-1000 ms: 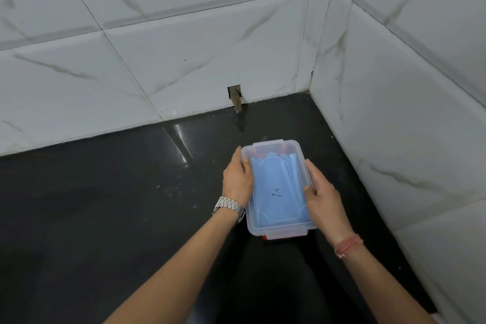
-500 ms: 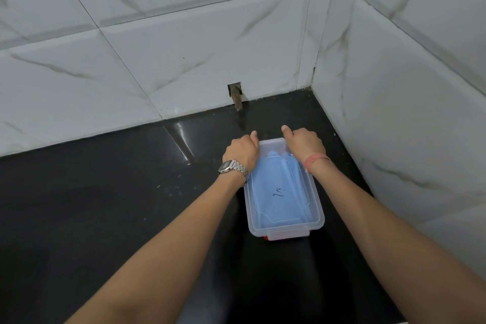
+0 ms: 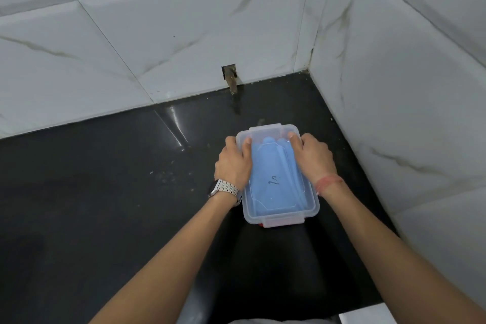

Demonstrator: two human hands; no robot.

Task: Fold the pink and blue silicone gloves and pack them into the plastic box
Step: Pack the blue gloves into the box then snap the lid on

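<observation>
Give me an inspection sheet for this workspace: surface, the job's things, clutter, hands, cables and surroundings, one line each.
Surface: glossy black countertop, with faint specks and smudges near the middle.
Job's things: clear plastic box stands on the counter with its lid on; a blue glove shows through the lid; the pink glove is not visible.
Clutter: nothing seen.
Hands: left hand grips the box's left far edge, thumb on the lid; right hand grips the right far edge likewise.
Cables: nothing seen.
Surroundings: white marbled wall tiles meeting in a corner; a small hole in the wall at counter level.
</observation>
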